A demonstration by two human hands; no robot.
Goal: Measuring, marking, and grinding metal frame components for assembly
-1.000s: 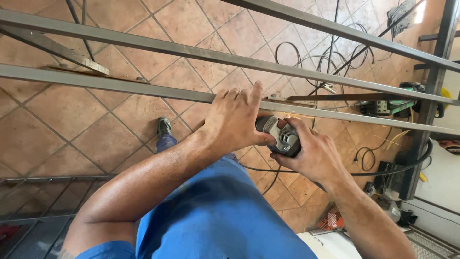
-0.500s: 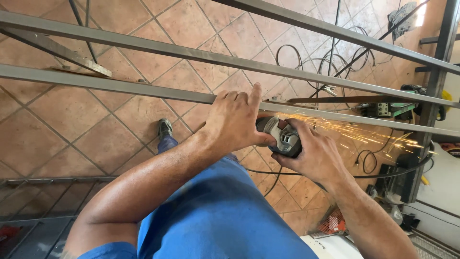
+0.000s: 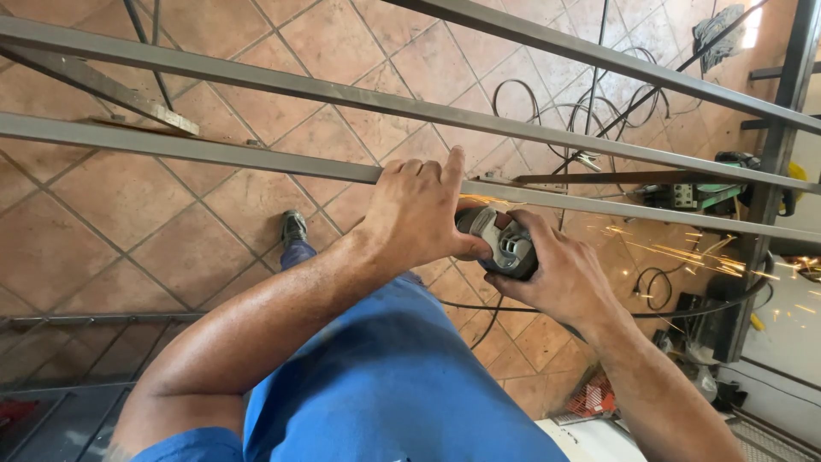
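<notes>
A: Closest to the camera, below both hands, what fills the view?

B: Blue work clothing (image 3: pixel 385 402), and the two bare forearms reaching out from it.

A: And the hands themselves?

B: The right hand (image 3: pixel 556 274) is closed around the body of an angle grinder (image 3: pixel 505 244), gripping it from underneath. The left hand (image 3: pixel 419 210) curls over the tool's front and rests its fingers on the nearest steel bar (image 3: pixel 214 154), likely to brace the tool against the metal.

A: Where does the grinder meet the work?

B: Just under that bar, between the hands. The disc itself is hidden by the left hand, so I can't tell the exact contact point, but sparks (image 3: pixel 684 252) spray out to the right of the right hand.

A: Beyond the hands?

B: More parallel bars of the frame (image 3: pixel 547 128), then a shoe (image 3: pixel 293 227) on the tiled floor (image 3: pixel 128 231) below the left wrist, and cables (image 3: pixel 564 111) coiled farther off.
</notes>
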